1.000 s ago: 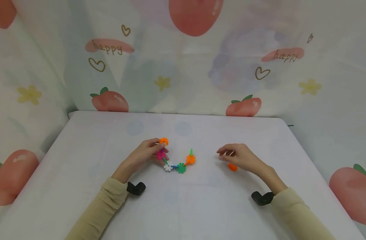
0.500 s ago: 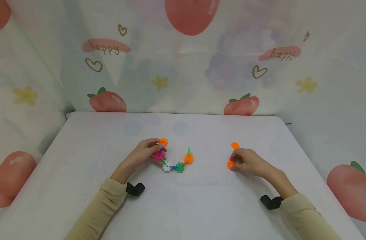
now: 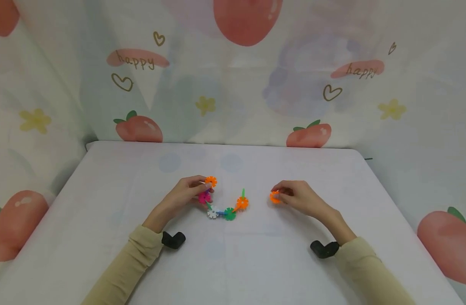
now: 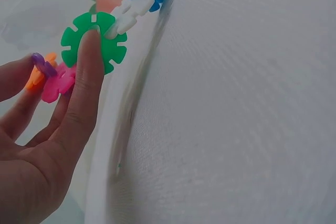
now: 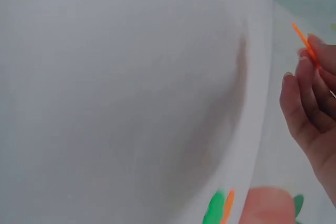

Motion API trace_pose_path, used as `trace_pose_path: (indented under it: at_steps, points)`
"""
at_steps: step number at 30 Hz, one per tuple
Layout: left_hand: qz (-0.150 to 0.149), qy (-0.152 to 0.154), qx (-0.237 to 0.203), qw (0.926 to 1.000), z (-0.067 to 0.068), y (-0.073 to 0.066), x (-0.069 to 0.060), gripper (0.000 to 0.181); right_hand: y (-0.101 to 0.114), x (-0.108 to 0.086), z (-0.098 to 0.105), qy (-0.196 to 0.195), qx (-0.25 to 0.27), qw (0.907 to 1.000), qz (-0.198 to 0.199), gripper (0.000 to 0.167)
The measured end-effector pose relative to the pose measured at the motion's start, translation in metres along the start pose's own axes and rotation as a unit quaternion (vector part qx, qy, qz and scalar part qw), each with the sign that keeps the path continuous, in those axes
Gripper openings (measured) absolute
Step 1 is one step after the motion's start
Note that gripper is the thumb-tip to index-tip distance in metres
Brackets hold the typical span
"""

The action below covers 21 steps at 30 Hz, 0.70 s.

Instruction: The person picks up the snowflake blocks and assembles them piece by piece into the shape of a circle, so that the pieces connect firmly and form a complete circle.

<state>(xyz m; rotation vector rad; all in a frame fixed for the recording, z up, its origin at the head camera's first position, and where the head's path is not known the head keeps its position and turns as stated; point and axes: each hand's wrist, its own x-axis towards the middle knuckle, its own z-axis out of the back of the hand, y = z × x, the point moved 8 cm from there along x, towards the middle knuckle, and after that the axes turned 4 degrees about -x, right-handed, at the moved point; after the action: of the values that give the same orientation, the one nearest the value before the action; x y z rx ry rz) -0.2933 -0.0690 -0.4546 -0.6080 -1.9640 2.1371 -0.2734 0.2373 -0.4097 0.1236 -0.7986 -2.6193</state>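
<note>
A curved chain of notched plastic discs runs from an orange disc through pink, white and green to another orange one, with a light green disc edge-on at its tip. My left hand grips the chain's left end; in the left wrist view one finger lies across a green disc and another digit touches a purple disc. To the right of the chain, apart from it, my right hand pinches a loose orange disc, seen edge-on in the right wrist view.
A blurred green piece and an orange piece show at the bottom of the right wrist view. The white-covered table meets a printed cloth backdrop behind and at both sides.
My right hand reached the orange pieces at the right, took hold of one disc and carried it left towards the chain. My left hand has stayed at the chain's left end.
</note>
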Motion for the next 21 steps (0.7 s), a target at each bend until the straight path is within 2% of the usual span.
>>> trace_pose_path:
  at_steps: [6, 14, 21]
  points:
    - [-0.002, 0.006, -0.021, 0.9998, -0.001, 0.002, 0.003, 0.032, 0.027, 0.026, -0.011, -0.009, 0.044, 0.9988, 0.022, 0.017]
    - [-0.005, 0.0, -0.015, 0.9999, -0.001, 0.002, 0.003, 0.032, 0.051, 0.053, -0.019, -0.054, 0.08, 0.9943, 0.045, 0.018]
    - [-0.004, 0.0, -0.01, 0.9999, 0.0, 0.002, 0.003, 0.032, 0.07, 0.072, -0.031, -0.059, 0.109, 0.9899, 0.07, 0.017]
